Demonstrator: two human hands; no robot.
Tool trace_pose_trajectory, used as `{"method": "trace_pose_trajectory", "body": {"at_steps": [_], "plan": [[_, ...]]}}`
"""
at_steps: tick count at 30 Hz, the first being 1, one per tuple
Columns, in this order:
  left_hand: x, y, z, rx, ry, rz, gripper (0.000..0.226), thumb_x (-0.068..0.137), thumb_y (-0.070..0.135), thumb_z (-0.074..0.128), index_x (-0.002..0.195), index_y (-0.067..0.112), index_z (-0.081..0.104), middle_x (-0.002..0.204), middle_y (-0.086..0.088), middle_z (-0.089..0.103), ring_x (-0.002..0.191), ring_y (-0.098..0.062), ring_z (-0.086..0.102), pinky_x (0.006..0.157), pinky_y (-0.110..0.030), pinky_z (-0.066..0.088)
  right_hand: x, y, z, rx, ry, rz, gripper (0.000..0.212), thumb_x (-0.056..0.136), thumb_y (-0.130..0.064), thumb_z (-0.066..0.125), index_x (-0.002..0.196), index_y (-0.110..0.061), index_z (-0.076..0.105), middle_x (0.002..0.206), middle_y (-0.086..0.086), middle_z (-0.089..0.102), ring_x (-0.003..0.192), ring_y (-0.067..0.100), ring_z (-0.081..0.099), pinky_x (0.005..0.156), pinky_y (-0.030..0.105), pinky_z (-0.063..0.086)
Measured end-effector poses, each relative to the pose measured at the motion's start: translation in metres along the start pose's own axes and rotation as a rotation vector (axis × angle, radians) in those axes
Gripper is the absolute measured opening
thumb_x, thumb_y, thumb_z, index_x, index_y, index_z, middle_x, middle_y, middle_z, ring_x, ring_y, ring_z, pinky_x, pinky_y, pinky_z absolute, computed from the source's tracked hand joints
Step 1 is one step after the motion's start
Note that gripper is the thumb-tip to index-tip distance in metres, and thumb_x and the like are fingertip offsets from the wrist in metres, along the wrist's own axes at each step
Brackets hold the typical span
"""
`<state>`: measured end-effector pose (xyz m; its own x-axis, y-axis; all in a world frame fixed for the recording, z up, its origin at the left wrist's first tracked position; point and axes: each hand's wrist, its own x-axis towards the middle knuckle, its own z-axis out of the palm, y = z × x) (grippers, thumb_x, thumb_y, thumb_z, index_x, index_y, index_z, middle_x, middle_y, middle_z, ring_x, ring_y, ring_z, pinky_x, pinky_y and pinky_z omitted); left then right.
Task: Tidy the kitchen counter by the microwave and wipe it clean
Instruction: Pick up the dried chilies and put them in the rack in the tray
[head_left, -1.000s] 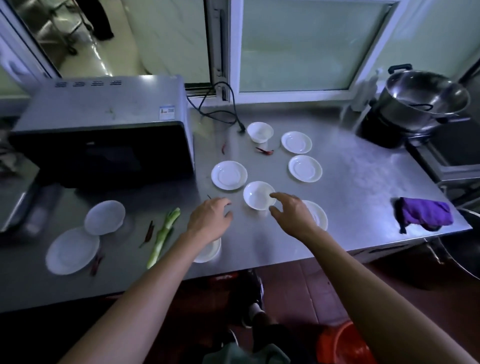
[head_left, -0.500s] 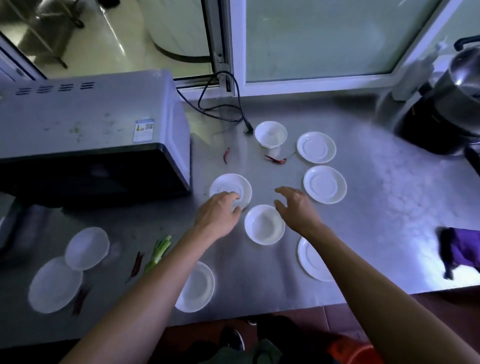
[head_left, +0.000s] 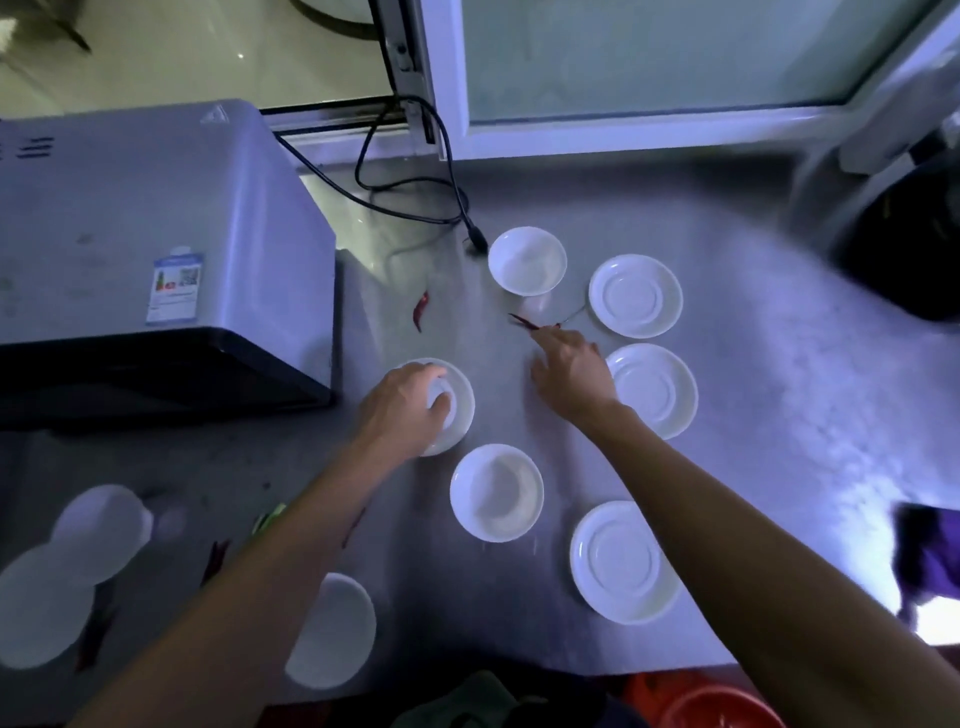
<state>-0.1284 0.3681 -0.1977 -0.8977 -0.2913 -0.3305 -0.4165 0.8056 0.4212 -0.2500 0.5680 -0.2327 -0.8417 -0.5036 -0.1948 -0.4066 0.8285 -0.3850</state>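
Note:
On the steel counter (head_left: 779, 415) beside the grey microwave (head_left: 156, 249), my left hand (head_left: 405, 408) lies over a white saucer (head_left: 460, 410), fingers curled onto it. My right hand (head_left: 571, 376) stretches forward with its fingers apart, the index tip touching a red chili (head_left: 522, 322). A second red chili (head_left: 421, 309) lies near the microwave's corner. Two white bowls (head_left: 527, 260) (head_left: 496, 491) and three more saucers (head_left: 635, 295) (head_left: 657, 389) (head_left: 623, 561) surround my hands. A purple cloth (head_left: 930, 561) sits at the right edge.
More white dishes (head_left: 337, 629) (head_left: 104, 530) (head_left: 41, 608) lie at the front left, with a green stalk (head_left: 270, 514) and a dark chili (head_left: 218, 556). A black power cable (head_left: 415, 208) runs from the window. A dark pot (head_left: 904, 234) stands back right. A red basin (head_left: 722, 706) is below.
The view has leaned in over the counter. My left hand moved onto the saucer by the microwave. My right hand moved forward past the near bowl to the red chili.

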Motion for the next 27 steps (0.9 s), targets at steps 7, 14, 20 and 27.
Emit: {"method": "trace_pose_trajectory", "body": {"at_steps": [7, 14, 20, 27], "plan": [[0.034, -0.011, -0.002, -0.018, 0.013, -0.010, 0.039, 0.096, 0.029, 0.056, 0.133, 0.019, 0.058, 0.135, 0.001, 0.060, 0.125, -0.022, 0.053, 0.104, -0.043, 0.043, 0.041, 0.006, 0.014, -0.084, 0.032, -0.008, 0.027, 0.095, -0.008, 0.045, 0.117, -0.012, 0.060, 0.114, 0.007, 0.063, 0.114, 0.033, 0.053, 0.089, 0.043, 0.037], [0.077, -0.027, 0.000, -0.064, 0.030, -0.052, 0.039, 0.096, 0.023, 0.057, 0.133, 0.012, 0.059, 0.133, -0.007, 0.061, 0.124, -0.028, 0.054, 0.101, -0.045, 0.045, 0.058, 0.013, 0.038, -0.165, 0.076, -0.023, 0.016, 0.100, -0.023, 0.051, 0.100, -0.016, 0.066, 0.098, 0.005, 0.064, 0.096, 0.031, 0.055, 0.087, 0.042, 0.033], [0.112, -0.036, 0.000, -0.071, 0.115, -0.069, 0.029, 0.093, 0.019, 0.059, 0.121, 0.015, 0.064, 0.119, -0.004, 0.066, 0.110, -0.027, 0.060, 0.092, -0.047, 0.050, 0.059, -0.003, 0.058, -0.141, 0.215, -0.153, 0.019, 0.099, -0.027, 0.056, 0.091, -0.018, 0.070, 0.083, 0.003, 0.062, 0.080, 0.029, 0.057, 0.082, 0.043, 0.034], [0.144, -0.044, 0.003, -0.070, 0.186, -0.109, 0.018, 0.092, 0.021, 0.062, 0.109, 0.015, 0.067, 0.107, -0.005, 0.067, 0.105, -0.028, 0.060, 0.088, -0.047, 0.051, 0.062, -0.022, 0.069, -0.051, 0.273, -0.172, 0.027, 0.100, -0.027, 0.048, 0.096, -0.020, 0.074, 0.085, 0.001, 0.065, 0.079, 0.028, 0.058, 0.083, 0.044, 0.038]]}}
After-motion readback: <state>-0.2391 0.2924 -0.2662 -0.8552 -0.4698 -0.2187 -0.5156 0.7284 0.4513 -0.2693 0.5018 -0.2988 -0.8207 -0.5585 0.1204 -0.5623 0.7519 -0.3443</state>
